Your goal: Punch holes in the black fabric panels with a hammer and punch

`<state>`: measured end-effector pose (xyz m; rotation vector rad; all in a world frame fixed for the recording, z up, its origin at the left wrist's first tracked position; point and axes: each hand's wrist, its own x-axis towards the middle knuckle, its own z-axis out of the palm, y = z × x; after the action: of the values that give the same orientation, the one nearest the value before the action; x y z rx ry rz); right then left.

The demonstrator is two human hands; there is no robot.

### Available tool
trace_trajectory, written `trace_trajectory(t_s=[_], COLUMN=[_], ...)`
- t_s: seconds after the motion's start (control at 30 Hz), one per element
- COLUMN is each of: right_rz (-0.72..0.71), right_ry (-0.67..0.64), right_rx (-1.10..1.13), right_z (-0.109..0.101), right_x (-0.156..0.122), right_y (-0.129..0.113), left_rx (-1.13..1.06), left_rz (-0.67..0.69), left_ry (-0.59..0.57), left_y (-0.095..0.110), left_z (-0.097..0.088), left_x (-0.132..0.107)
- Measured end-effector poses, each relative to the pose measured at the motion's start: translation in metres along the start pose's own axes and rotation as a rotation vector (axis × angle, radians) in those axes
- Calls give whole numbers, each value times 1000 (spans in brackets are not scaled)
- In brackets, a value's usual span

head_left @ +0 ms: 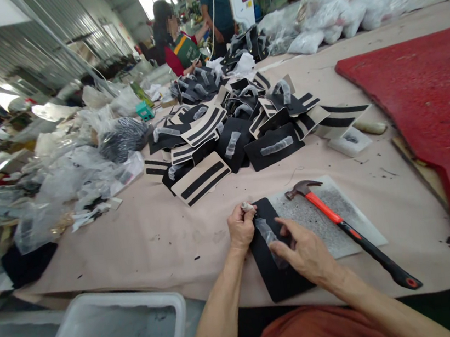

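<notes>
A black rectangular panel point(271, 281) with rounded corners lies at a slant at the table's front edge. Along its middle runs a strap or handle wrapped in clear plastic point(265, 230). My left hand point(241, 228) is closed at the panel's upper left edge. A small white piece point(247, 206) shows at its fingertips; whether it is held or wrapped round a finger I cannot tell. Over the panel's right side, my right hand point(306, 247) has thumb and index finger apart, the thumb at the plastic wrap. A claw hammer point(324, 206) with an orange and black handle rests to the right.
Under the hammer is a speckled pale board point(338, 242). Similar black and striped panels point(201, 178) are heaped beyond my hands. A red sheet point(419, 104) covers the right side, plastic bags point(82, 154) the left. A white bin point(181, 307) stands front left. Two people work farther back.
</notes>
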<state>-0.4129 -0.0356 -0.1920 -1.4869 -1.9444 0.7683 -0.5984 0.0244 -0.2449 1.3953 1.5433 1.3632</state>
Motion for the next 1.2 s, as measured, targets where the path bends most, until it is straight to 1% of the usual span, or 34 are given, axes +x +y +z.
trace_trajectory(t_s=[0.07,0.1,0.13,0.17,0.2,0.23,0.27,0.3,0.33,0.4,0.47,0.5,0.57,0.6,0.63,0.7,0.77,0.8,0.83,0.87,0.97,1.0,1.03,1.07,1.13,1.17,1.2], right_rz=[-23,-18,5,47,99,151,208,277,347,467,590,633,671,637,549,288,34,-55,-114,-145,-181,-190,-199,-206,-196,-189,-196], right_ry=[133,171,167,125,57,-15,-76,-126,-167,-251,-318,-332,-306,-270,-221,-85,50,82,77,36,-173,-204,-195,-143,62,168,231], right_rx=[-179,-309,-444,-557,-626,-640,-595,-479,-317,20,328,445,598,618,574,364,90,-42,-159,-263,-474,-492,-478,-434,-290,-215,-166], right_z=[-26,-39,-51,-63,-72,-79,-85,-88,-89,-89,-89,-89,-93,-97,-101,-107,-108,-106,-102,-97,-92,-94,-98,-103,-110,-110,-108], right_x=[4,6,7,8,7,7,6,5,5,6,12,16,25,30,35,42,46,46,46,45,44,46,47,49,52,52,51], right_y=[18,29,40,51,62,71,77,81,82,75,56,44,16,2,-11,-30,-38,-37,-34,-29,-21,-23,-28,-34,-47,-51,-51], left_rx=[25,36,43,46,49,51,53,55,57,64,77,83,91,95,97,100,112,119,127,134,145,144,141,136,122,117,114], left_rz=[33,49,61,69,75,80,85,90,97,119,147,159,175,180,184,190,194,195,197,198,199,203,208,216,231,234,233], left_ry=[-19,-24,-27,-25,-19,-12,-7,-3,-4,-20,-57,-82,-135,-163,-190,-230,-238,-232,-224,-216,-198,-196,-195,-196,-199,-201,-199], left_y=[1,2,3,3,4,4,4,3,3,2,2,2,5,6,7,9,9,8,7,6,3,3,2,2,1,1,1], left_z=[0,0,0,0,1,2,2,3,3,3,2,1,-2,-3,-4,-6,-7,-6,-6,-6,-5,-5,-4,-4,-4,-4,-4], left_x=[1,1,0,-1,-1,-2,-3,-4,-5,-4,-2,0,5,7,9,12,12,11,10,9,5,5,4,4,4,4,4])
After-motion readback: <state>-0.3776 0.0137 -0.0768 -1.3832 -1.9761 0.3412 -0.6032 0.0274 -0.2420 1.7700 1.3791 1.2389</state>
